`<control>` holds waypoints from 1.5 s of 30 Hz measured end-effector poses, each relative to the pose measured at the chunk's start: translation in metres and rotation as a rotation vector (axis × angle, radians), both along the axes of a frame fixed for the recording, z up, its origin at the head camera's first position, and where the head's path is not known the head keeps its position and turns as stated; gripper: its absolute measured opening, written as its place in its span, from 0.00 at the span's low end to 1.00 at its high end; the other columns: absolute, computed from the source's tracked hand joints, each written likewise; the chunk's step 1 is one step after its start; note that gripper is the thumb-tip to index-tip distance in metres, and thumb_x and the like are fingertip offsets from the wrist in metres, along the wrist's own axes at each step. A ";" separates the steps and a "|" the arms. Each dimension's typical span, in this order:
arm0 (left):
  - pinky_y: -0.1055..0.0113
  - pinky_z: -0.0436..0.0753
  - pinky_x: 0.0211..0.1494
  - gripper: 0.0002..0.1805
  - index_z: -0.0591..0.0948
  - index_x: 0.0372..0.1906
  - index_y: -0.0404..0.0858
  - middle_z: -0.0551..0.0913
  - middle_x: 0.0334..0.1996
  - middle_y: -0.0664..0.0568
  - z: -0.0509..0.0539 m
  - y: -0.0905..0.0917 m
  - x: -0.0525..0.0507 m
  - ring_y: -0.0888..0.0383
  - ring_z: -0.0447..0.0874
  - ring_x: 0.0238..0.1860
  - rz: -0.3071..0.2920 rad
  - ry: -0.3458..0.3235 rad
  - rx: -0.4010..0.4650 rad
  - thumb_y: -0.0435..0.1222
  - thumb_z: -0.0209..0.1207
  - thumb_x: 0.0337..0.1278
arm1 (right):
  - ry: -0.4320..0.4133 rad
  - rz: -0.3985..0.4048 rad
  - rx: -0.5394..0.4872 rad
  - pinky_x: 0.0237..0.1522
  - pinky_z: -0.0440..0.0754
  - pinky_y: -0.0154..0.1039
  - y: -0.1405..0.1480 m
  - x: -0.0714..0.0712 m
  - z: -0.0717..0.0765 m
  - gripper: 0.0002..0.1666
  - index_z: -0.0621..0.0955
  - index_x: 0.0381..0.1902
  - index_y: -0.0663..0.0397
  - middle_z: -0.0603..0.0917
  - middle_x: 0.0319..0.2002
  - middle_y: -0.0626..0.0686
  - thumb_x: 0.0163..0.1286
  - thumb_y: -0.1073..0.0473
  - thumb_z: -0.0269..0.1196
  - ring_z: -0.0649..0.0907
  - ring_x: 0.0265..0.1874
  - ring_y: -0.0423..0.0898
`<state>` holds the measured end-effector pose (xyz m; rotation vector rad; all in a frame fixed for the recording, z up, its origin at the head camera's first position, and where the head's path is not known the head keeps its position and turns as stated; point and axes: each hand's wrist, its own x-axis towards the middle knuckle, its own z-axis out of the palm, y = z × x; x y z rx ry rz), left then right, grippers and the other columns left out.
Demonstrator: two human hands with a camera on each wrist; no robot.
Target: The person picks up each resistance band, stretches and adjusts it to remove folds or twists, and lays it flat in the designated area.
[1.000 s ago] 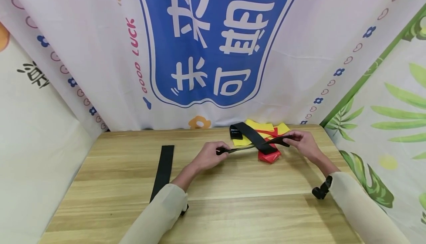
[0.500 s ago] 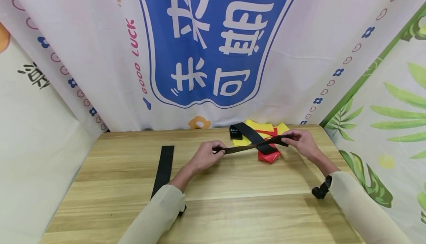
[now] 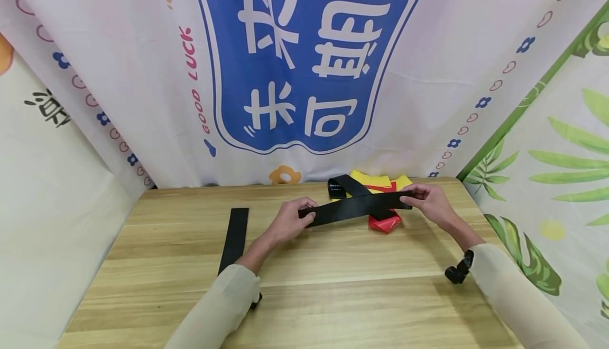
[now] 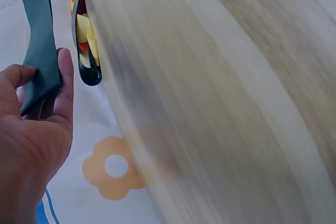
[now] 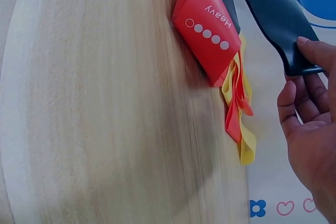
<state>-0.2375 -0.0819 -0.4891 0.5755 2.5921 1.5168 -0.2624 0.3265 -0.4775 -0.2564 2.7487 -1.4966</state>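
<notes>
Stretched out between my two hands, above the table's far side, is a black resistance band (image 3: 354, 209) with its broad face turned toward me. My left hand (image 3: 287, 223) pinches its left end between thumb and fingers, as the left wrist view also shows. At the other end, my right hand (image 3: 434, 206) pinches the band with thumb on top. Behind and below it lies a pile: a yellow band (image 3: 368, 179), a red band (image 3: 385, 224) marked "Heavy" in the right wrist view, and another black band (image 3: 344, 182). The held band hides part of the pile.
A separate black band (image 3: 234, 238) lies flat on the wooden table (image 3: 333, 306) to the left, partly covered by my left sleeve (image 3: 214, 306). A printed curtain (image 3: 304, 166) hangs right behind the table's back edge, and patterned cloth (image 3: 537, 217) stands on the right.
The held band has turned from edge-on to showing its broad face. My left hand has shifted slightly left and toward me; the right hand has hardly moved.
</notes>
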 end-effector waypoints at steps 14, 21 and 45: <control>0.51 0.87 0.57 0.15 0.86 0.55 0.42 0.90 0.51 0.46 0.005 -0.013 0.008 0.46 0.89 0.55 -0.058 0.093 -0.032 0.27 0.67 0.67 | 0.030 0.019 0.001 0.42 0.87 0.41 -0.011 -0.002 0.008 0.14 0.88 0.52 0.58 0.89 0.46 0.60 0.72 0.59 0.73 0.84 0.36 0.51; 0.54 0.85 0.60 0.12 0.90 0.51 0.44 0.90 0.55 0.51 0.008 -0.019 0.013 0.53 0.87 0.55 -0.104 0.107 -0.061 0.28 0.65 0.69 | 0.080 0.071 -0.043 0.36 0.84 0.35 -0.018 -0.006 0.011 0.17 0.87 0.55 0.61 0.88 0.46 0.64 0.71 0.62 0.73 0.82 0.33 0.49; 0.70 0.80 0.38 0.09 0.92 0.47 0.43 0.90 0.43 0.54 0.016 -0.033 0.043 0.60 0.79 0.34 -0.104 0.011 -0.098 0.29 0.67 0.68 | 0.174 0.077 -0.197 0.29 0.84 0.31 -0.052 -0.018 0.012 0.22 0.85 0.57 0.61 0.90 0.40 0.64 0.67 0.65 0.75 0.84 0.29 0.41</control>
